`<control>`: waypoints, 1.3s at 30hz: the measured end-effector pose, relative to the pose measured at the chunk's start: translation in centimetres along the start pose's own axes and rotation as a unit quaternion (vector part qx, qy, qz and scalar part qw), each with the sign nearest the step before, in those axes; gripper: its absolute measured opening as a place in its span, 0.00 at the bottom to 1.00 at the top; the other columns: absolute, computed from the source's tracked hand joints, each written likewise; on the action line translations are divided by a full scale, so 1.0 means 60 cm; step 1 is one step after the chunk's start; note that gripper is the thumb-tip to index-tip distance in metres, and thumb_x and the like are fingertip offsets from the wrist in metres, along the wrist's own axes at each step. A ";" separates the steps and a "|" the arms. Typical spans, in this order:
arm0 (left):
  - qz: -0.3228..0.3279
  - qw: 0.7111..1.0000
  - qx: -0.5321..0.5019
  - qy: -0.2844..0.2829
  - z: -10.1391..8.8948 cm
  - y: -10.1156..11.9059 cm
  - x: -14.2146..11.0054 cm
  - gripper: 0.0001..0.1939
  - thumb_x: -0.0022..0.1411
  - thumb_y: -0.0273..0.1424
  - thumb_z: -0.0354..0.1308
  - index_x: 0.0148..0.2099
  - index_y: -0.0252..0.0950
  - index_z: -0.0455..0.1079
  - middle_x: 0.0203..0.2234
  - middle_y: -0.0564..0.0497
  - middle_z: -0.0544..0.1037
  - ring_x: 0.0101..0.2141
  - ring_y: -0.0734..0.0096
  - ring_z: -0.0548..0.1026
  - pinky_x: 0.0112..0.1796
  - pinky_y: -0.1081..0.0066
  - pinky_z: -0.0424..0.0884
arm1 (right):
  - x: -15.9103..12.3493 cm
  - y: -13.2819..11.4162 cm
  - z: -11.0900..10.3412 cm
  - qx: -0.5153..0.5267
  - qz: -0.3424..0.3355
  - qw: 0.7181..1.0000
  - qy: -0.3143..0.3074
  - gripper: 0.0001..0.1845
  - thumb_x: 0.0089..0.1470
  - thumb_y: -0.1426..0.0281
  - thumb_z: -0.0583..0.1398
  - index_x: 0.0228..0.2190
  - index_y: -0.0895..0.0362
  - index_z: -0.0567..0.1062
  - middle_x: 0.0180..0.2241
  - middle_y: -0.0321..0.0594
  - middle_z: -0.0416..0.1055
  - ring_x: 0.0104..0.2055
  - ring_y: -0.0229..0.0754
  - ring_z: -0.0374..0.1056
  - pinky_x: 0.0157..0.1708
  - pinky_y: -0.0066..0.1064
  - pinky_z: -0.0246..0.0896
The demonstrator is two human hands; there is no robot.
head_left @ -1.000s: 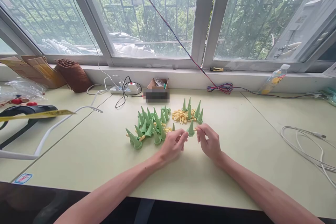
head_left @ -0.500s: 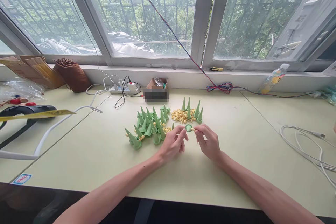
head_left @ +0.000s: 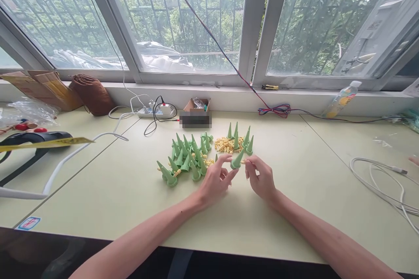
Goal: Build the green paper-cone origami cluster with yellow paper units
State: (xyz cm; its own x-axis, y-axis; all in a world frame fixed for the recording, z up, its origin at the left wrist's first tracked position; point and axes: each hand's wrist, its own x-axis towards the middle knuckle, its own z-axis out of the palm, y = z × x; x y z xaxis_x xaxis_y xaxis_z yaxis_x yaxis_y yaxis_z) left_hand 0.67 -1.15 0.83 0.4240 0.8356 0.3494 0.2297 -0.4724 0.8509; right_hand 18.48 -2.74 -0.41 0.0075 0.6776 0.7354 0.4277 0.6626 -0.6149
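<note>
My left hand (head_left: pixel 216 181) grips a green plastic cone (head_left: pixel 237 161) by its wide base between thumb and fingers, its tip leaning up and to the right. My right hand (head_left: pixel 262 176) pinches a small yellow peg-like piece (head_left: pixel 243 162) at the cone's right side; whether it touches or enters the cone cannot be made out. Left of my hands stands a cluster of green cones (head_left: pixel 185 150), some with yellow pieces among them. Behind my hands lies a heap of yellow pieces (head_left: pixel 224 144), with several green cones (head_left: pixel 249 144) upright around it.
A power strip (head_left: pixel 157 111) and a small open box (head_left: pixel 198 104) sit along the back. To the right are a coiled white cable (head_left: pixel 376 183), a bottle (head_left: pixel 342 99) and clear scraps (head_left: pixel 382 141). A black headset-like thing (head_left: pixel 36 144) and a brown pouch (head_left: pixel 90 93) lie left.
My left hand has turned the cone, first showing its round base, then back with its tip up and right. My right hand stays close beside it with the yellow piece.
</note>
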 end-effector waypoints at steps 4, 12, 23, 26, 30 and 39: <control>0.035 0.999 0.031 -0.005 0.000 -0.004 -0.002 0.18 0.69 0.38 0.53 0.58 0.39 0.61 0.47 0.44 0.75 0.20 0.82 0.74 0.20 0.79 0.71 | 0.001 0.000 0.000 -0.006 0.033 0.999 -0.013 0.14 0.69 0.66 0.51 0.32 0.55 0.69 0.17 0.29 0.61 0.18 0.34 0.59 0.19 0.26 0.57; 0.053 0.998 0.046 0.004 -0.001 -0.005 -0.002 0.20 0.70 0.36 0.51 0.61 0.39 0.59 0.43 0.46 0.74 0.19 0.84 0.69 0.22 0.77 0.71 | 0.005 0.000 0.000 0.019 0.064 0.997 -0.045 0.15 0.68 0.63 0.51 0.31 0.55 0.68 0.18 0.29 0.61 0.18 0.34 0.60 0.20 0.27 0.60; 0.079 0.995 0.044 0.030 -0.003 0.001 -0.001 0.20 0.71 0.33 0.50 0.63 0.38 0.61 0.41 0.47 0.75 0.20 0.83 0.68 0.24 0.77 0.72 | 0.002 0.002 0.003 0.029 0.077 0.992 -0.092 0.15 0.67 0.65 0.52 0.27 0.54 0.63 0.19 0.29 0.58 0.19 0.34 0.57 0.21 0.28 0.56; 0.076 0.996 0.035 0.022 -0.002 -0.004 -0.001 0.22 0.71 0.33 0.50 0.65 0.40 0.60 0.42 0.46 0.75 0.22 0.82 0.69 0.26 0.77 0.73 | 0.001 0.002 0.004 0.033 0.077 0.992 -0.099 0.16 0.67 0.65 0.52 0.26 0.54 0.61 0.20 0.29 0.58 0.19 0.34 0.57 0.21 0.28 0.56; 0.067 0.997 0.032 0.005 -0.002 -0.011 -0.002 0.24 0.71 0.34 0.50 0.67 0.41 0.59 0.40 0.47 0.75 0.22 0.81 0.69 0.25 0.77 0.72 | 0.001 0.002 0.004 0.029 0.082 0.990 -0.107 0.17 0.68 0.65 0.51 0.26 0.54 0.61 0.20 0.30 0.58 0.20 0.35 0.58 0.22 0.28 0.56; 0.033 0.999 -0.001 -0.008 -0.002 -0.011 0.001 0.26 0.70 0.37 0.52 0.65 0.33 0.63 0.26 0.52 0.73 0.19 0.80 0.63 0.21 0.77 0.65 | 0.000 0.005 0.004 0.024 0.079 0.990 -0.110 0.19 0.67 0.66 0.51 0.23 0.54 0.59 0.19 0.30 0.58 0.19 0.35 0.57 0.21 0.28 0.55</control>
State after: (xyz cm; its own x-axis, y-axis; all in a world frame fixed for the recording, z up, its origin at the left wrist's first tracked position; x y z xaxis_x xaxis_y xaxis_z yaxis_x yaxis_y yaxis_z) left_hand 0.44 -0.74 0.38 0.4515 0.7985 0.3981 0.1990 -0.5250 0.8275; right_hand 18.38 -2.49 -0.66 -0.1288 0.8239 0.5519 0.3940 0.5532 -0.7339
